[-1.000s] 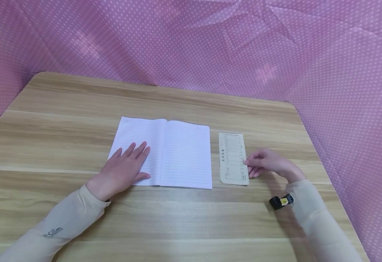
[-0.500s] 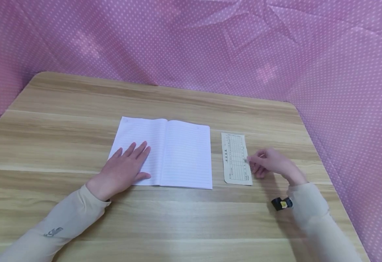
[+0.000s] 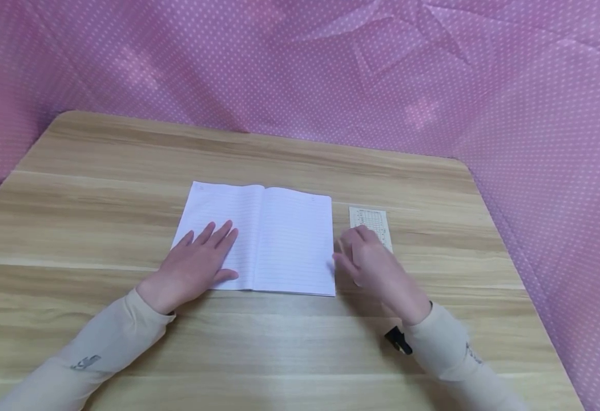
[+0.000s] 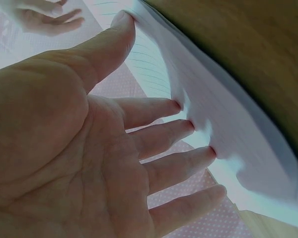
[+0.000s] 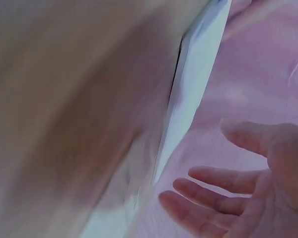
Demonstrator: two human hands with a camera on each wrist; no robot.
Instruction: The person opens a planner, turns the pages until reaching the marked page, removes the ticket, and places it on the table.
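Observation:
An open lined notebook (image 3: pixel 294 240) lies on the wooden table. My left hand (image 3: pixel 194 268) rests on its left page, fingers spread and straight; the left wrist view shows the fingertips (image 4: pixel 203 154) touching the paper. Just right of the notebook lies a small printed paper slip (image 3: pixel 374 220) with a table grid. Over the slip's lower part, hiding it in the head view, is my right hand (image 3: pixel 377 268), its thumb near the notebook's right edge. In the right wrist view the fingers (image 5: pixel 208 198) are loosely extended and apart from the thumb, with nothing between them.
The wooden table (image 3: pixel 279 354) has rounded far corners. Pink dotted cloth (image 3: pixel 300 68) hangs behind it and along the right side. A black wrist device (image 3: pixel 398 341) sticks out below my right sleeve.
The slip was shifted slightly right by my right hand, which then let go. That hand has since moved left across the slip toward the notebook. My left hand stays in place.

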